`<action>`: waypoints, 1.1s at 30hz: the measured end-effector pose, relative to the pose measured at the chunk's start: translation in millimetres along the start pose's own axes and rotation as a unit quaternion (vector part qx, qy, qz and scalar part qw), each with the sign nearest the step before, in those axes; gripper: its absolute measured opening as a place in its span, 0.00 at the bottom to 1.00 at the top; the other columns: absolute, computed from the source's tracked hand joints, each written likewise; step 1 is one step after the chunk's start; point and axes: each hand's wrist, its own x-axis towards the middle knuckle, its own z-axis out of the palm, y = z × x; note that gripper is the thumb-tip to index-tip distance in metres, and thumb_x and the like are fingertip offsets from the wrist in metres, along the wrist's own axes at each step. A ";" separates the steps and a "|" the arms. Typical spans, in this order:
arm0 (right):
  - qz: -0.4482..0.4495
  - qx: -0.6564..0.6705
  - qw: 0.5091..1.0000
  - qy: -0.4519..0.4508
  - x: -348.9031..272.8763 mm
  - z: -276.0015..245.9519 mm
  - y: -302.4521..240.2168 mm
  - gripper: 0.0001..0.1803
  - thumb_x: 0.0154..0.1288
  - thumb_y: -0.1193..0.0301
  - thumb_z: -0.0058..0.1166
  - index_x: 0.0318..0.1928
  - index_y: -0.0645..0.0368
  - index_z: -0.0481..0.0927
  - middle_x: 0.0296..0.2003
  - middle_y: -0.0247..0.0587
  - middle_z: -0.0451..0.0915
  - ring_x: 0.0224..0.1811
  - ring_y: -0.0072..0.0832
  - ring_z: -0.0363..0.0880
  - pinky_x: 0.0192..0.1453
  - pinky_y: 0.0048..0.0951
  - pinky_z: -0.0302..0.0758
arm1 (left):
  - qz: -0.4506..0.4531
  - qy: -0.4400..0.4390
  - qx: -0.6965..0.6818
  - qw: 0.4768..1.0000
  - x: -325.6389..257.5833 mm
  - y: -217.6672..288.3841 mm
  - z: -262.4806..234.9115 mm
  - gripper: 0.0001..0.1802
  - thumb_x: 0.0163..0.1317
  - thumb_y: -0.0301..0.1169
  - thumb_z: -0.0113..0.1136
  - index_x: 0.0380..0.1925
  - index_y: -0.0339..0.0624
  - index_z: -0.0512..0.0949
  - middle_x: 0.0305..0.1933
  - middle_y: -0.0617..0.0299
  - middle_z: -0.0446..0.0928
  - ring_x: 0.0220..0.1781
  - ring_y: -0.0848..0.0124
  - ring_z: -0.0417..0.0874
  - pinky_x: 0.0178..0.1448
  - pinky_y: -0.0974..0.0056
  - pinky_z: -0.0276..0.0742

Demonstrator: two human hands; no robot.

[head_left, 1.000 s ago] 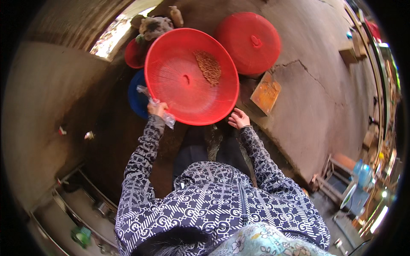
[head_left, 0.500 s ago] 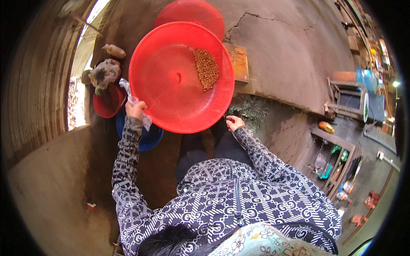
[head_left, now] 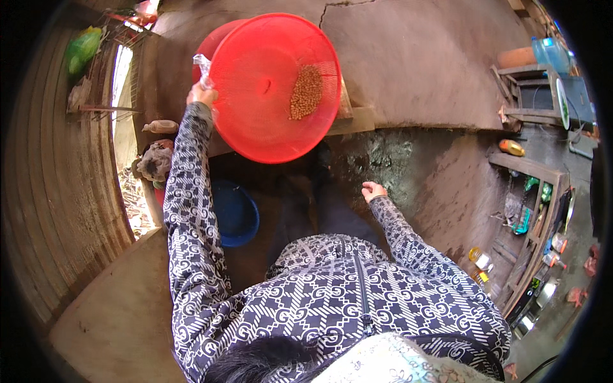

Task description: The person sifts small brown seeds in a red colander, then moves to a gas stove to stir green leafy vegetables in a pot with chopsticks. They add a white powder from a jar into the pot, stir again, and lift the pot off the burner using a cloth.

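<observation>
My left hand (head_left: 202,96) is closed at the left rim of a round red mesh basket (head_left: 249,83), with a crumpled clear plastic bag (head_left: 203,67) bunched in the same grip. The basket is tilted, and a patch of small tan beans or nuts (head_left: 306,92) lies toward its right side. My right hand (head_left: 374,191) hangs below and right of the basket, apart from it. Its fingers are loosely curled, with nothing visible in them. Behind the basket, part of a second red round basket (head_left: 211,43) shows at the upper left.
A blue basin (head_left: 235,214) stands on the floor beside my left forearm. Left of it are a crumpled grey plastic bag (head_left: 155,161) and a bottle (head_left: 161,126). A low concrete step edge (head_left: 440,125) runs behind. At right are a wooden rack (head_left: 527,167) and an upturned stool (head_left: 530,86).
The red basket has moved away from me, held by my left hand. My right hand has drawn away from its rim to the right. More of the blue basin shows.
</observation>
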 end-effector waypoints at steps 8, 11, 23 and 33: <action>0.013 0.048 0.998 0.035 47.1 4.7 24.5 0.18 0.59 0.65 0.58 0.50 0.55 0.81 0.42 0.45 0.85 0.46 0.34 0.83 0.55 0.33 0.77 | -0.015 0.058 0.181 0.982 18.5 -64.1 -27.1 0.24 0.47 0.31 0.59 0.48 0.39 0.79 0.34 0.53 0.82 0.34 0.63 0.84 0.38 0.61 0.78; 0.062 0.132 0.989 0.033 110.6 -24.9 69.9 0.17 0.62 0.62 0.59 0.49 0.54 0.81 0.40 0.40 0.85 0.40 0.28 0.84 0.48 0.31 0.79 | -0.099 0.043 0.118 0.987 8.5 -19.3 27.2 0.22 0.48 0.28 0.58 0.46 0.37 0.79 0.33 0.54 0.82 0.32 0.65 0.83 0.35 0.61 0.78; -0.064 0.173 0.975 0.125 459.2 -80.2 35.4 0.23 0.62 0.55 0.54 0.51 0.57 0.81 0.45 0.49 0.83 0.51 0.40 0.80 0.55 0.37 0.73 | -0.109 -0.010 -0.115 0.987 17.8 0.9 161.9 0.20 0.50 0.23 0.60 0.46 0.36 0.74 0.41 0.59 0.78 0.39 0.70 0.79 0.42 0.65 0.77; 0.014 0.380 0.916 0.127 540.5 -82.5 12.6 0.33 0.58 0.53 0.64 0.47 0.76 0.78 0.41 0.54 0.83 0.44 0.33 0.81 0.49 0.35 0.74 | -0.120 -0.023 -0.205 0.971 52.3 61.1 199.2 0.13 0.50 0.20 0.58 0.39 0.34 0.74 0.38 0.60 0.76 0.38 0.67 0.77 0.45 0.63 0.75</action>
